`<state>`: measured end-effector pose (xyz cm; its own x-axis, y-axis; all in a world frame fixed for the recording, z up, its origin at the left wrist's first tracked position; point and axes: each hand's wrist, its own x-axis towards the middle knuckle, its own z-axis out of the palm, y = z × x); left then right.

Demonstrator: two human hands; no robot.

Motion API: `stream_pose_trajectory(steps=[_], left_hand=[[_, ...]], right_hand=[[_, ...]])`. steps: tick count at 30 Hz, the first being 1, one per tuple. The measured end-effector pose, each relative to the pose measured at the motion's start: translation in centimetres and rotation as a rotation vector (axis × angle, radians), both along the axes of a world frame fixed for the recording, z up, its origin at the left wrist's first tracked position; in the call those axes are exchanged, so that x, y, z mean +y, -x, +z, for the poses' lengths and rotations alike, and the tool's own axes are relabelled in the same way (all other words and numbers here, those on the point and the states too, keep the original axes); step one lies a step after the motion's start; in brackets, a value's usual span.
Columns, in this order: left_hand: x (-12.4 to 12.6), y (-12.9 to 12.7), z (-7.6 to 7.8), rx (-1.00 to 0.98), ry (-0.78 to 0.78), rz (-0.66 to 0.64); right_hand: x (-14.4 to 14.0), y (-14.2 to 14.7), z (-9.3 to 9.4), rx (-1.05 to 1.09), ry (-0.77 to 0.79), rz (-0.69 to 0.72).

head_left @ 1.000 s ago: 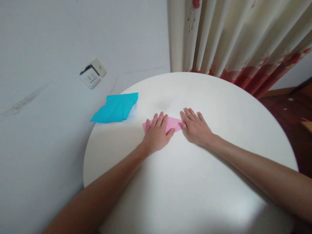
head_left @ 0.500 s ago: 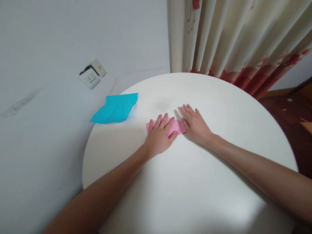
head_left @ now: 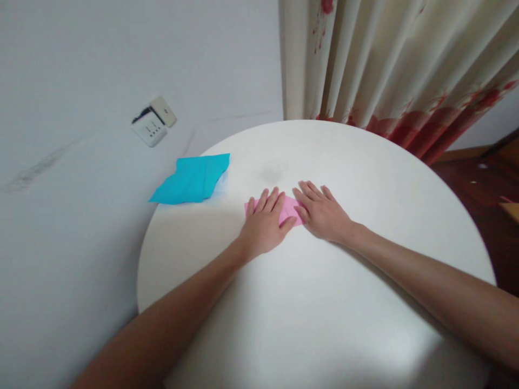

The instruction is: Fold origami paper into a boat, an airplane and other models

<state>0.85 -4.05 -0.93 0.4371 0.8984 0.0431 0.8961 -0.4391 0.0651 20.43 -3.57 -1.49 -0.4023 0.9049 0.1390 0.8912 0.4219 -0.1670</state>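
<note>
A small piece of pink paper (head_left: 287,209) with creases lies flat on the round white table (head_left: 324,302). My left hand (head_left: 264,221) rests over its left part, fingers spread and palm down. Over the paper's right end lies my right hand (head_left: 322,212), also flat, with its thumb and fingertips stretched out. Both hands cover much of the paper, so only its middle and left corner show.
A creased sheet of blue paper (head_left: 194,179) lies at the table's left edge, partly overhanging it. The wall with a socket (head_left: 149,128) stands close on the left. A patterned curtain (head_left: 365,70) hangs behind the table.
My right hand has lowered onto the paper's right end and shifted slightly left, covering more of it. My left hand has barely moved.
</note>
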Motion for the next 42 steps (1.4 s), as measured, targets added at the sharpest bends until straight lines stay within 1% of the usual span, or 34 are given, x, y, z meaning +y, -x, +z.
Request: stream_pose_trajectory(steps=[6,9,14,17,19,25,29,35,38,40,42], left_hand=[[0.4,0.3,0.1,-0.009,0.012,0.084],[0.5,0.4,0.2,-0.022,0.030,0.100],[0.6,0.5,-0.1,-0.017,0.021,0.075],[0.5,0.5,-0.1,-0.013,0.010,0.037],[0.4,0.4,0.0,-0.019,0.013,0.005],[-0.1,-0.1,0.2,-0.026,0.020,-0.056],[-0.3,-0.2,0.1,-0.021,0.007,-0.066],[-0.3,-0.1,0.0,-0.022,0.008,-0.065],[-0.4,-0.2,0.0,-0.041,0.012,-0.062],[-0.5,-0.4,0.0,-0.090,0.018,-0.058],[-0.1,-0.4,0.3,-0.189,0.021,-0.038]], right_hand=[[-0.1,0.1,0.0,0.006,-0.005,0.001],[-0.1,0.1,0.2,0.019,0.000,0.003],[-0.1,-0.1,0.7,0.105,0.033,0.017],[0.0,-0.3,1.2,0.188,0.035,0.065],[-0.2,-0.3,1.6,0.214,0.025,0.073],[-1.5,0.0,3.3,0.155,0.088,-0.066],[-1.8,-0.1,3.2,0.171,0.135,-0.129],[-1.3,-0.5,2.9,0.267,0.194,-0.201],[-1.2,-0.6,3.0,0.359,0.273,-0.209],[-1.0,-0.7,3.0,0.432,0.328,-0.196],[-0.7,-0.9,2.9,0.511,0.360,-0.174]])
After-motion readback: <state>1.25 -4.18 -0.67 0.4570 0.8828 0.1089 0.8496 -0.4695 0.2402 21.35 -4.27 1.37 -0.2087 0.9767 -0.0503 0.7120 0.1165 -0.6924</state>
